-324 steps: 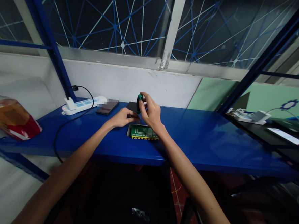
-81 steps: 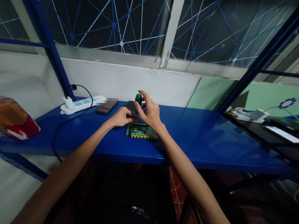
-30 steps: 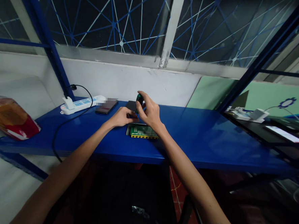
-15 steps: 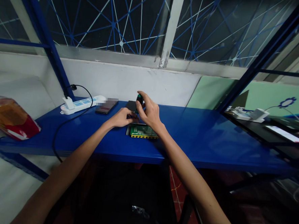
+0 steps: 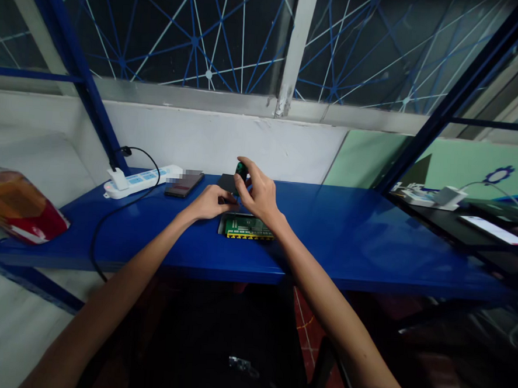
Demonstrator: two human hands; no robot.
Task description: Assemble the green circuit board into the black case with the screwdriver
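Green circuit board (image 5: pixel 249 224) with a yellow front edge lies on your glossy blue table (image 5: pixel 348 240). Your right hand (image 5: pixel 260 193) grips an upright green-and-black screwdriver (image 5: pixel 242 170); whether your left hand (image 5: pixel 210 203) holds anything is unclear.

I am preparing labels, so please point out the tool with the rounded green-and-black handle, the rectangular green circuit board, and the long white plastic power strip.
Tool (image 5: pixel 242 170), head view: upper part of handle.
Green circuit board (image 5: pixel 246 224), head view: its flat face.
White power strip (image 5: pixel 142 181), head view: its top face.

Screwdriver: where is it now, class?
In the head view, the screwdriver is near centre, in the right hand, just right of the left hand.
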